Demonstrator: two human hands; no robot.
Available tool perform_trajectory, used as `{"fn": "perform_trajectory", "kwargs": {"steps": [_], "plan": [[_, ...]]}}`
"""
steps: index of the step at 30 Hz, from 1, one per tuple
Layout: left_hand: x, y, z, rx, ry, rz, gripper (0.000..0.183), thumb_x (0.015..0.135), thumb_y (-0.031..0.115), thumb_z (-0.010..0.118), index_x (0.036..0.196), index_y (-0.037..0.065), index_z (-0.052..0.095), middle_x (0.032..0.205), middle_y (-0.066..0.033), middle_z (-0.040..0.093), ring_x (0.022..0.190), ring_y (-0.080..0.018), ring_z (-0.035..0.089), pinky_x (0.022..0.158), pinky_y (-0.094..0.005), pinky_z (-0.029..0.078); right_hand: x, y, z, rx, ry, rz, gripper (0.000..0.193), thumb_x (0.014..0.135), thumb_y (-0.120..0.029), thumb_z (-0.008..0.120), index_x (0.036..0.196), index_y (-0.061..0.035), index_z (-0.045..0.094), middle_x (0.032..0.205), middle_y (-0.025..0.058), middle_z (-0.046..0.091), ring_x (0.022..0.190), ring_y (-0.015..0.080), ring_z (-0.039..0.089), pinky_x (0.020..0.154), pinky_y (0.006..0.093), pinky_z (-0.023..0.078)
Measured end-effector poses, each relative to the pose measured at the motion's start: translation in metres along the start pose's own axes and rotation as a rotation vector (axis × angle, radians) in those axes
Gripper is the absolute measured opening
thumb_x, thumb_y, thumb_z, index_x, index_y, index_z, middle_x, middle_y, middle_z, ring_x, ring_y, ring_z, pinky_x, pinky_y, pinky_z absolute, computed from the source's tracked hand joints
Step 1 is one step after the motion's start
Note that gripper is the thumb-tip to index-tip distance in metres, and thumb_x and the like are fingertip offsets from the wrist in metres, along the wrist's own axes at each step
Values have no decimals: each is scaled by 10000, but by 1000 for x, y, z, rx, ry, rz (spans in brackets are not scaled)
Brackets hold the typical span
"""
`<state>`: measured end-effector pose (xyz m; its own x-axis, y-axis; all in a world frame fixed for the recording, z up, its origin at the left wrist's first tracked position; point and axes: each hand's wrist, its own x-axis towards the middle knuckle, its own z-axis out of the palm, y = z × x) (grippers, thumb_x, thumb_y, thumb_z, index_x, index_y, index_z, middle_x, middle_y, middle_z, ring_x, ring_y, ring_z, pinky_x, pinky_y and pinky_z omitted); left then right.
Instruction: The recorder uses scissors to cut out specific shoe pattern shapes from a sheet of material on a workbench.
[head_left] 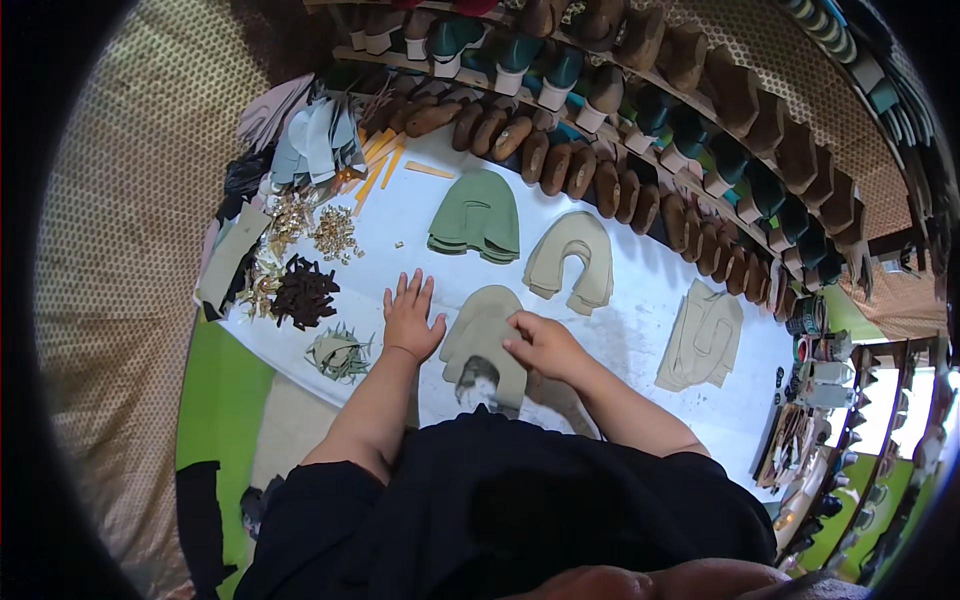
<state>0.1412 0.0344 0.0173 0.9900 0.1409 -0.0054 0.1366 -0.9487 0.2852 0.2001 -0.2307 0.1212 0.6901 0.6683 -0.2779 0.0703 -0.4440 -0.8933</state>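
Khaki, matte and flexible-looking, the stacked pieces [490,315] sit at the lower centre of my head view, on the white table [635,290] and close against the dark shirt [500,480]. From my station, the main risk I judge is slippage: the layers look loose and their edges do not line up, so a sideways push from the right hand [548,347] could fan them out or drag the top one off. The left hand [410,318] lies flat on the table beside them, fingers spread apart and clamped on nothing, so I would count on little bracing from that side. The right fingers are bent onto the upper right of the stack; I cannot tell whether thumb and fingers pinch a layer or only rest on it. A leftward sweep of the left forearm could also scatter the green scraps [340,354] or the dark brown strips [304,292] at left of centre.

As for looks, I see rounded tops, several overlapping curved outlines and a dull, even surface. Low on the stack is a dark patch; I cannot tell whether it is a mark or a cutout.
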Motion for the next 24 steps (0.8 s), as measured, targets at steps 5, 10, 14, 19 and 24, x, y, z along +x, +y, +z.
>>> {"fn": "perform_trajectory", "kwargs": {"steps": [5,10,14,19,24], "plan": [[3,0,0,-10,0,3,725,811,328,637,1470,126,413,1578,-115,307,1471,-344,226,1184,-561,118,29,73,13,-636,107,66,181,849,-142,592,949,-1,538,914,232,653,871,405,648,749,512,515],[2,0,-3,-19,5,13,738,804,316,647,1473,121,404,1574,-122,311,1464,-360,239,1181,-567,132,69,28,-23,-554,224,90,265,834,-256,640,942,-15,614,910,215,664,871,405,645,763,499,511],[2,-1,-2,-1,-37,-5,744,823,363,629,1488,134,384,1585,-108,295,1476,-337,218,1183,-560,115,105,2,-32,-517,114,109,388,867,-394,636,977,-21,642,912,215,675,877,403,646,774,486,512],[3,-4,0,-8,-41,-5,748,816,366,634,1485,140,388,1581,-108,300,1474,-339,223,1178,-569,126,118,9,10,-851,-294,389,560,826,-543,644,1053,-39,732,1016,173,709,970,351,677,847,469,517],[5,-2,-3,-10,-44,6,747,813,361,638,1484,144,391,1576,-111,310,1472,-342,228,1173,-576,137,117,43,12,-201,-399,-2,298,802,-350,719,871,-63,682,932,138,704,876,311,682,727,405,519]]}}
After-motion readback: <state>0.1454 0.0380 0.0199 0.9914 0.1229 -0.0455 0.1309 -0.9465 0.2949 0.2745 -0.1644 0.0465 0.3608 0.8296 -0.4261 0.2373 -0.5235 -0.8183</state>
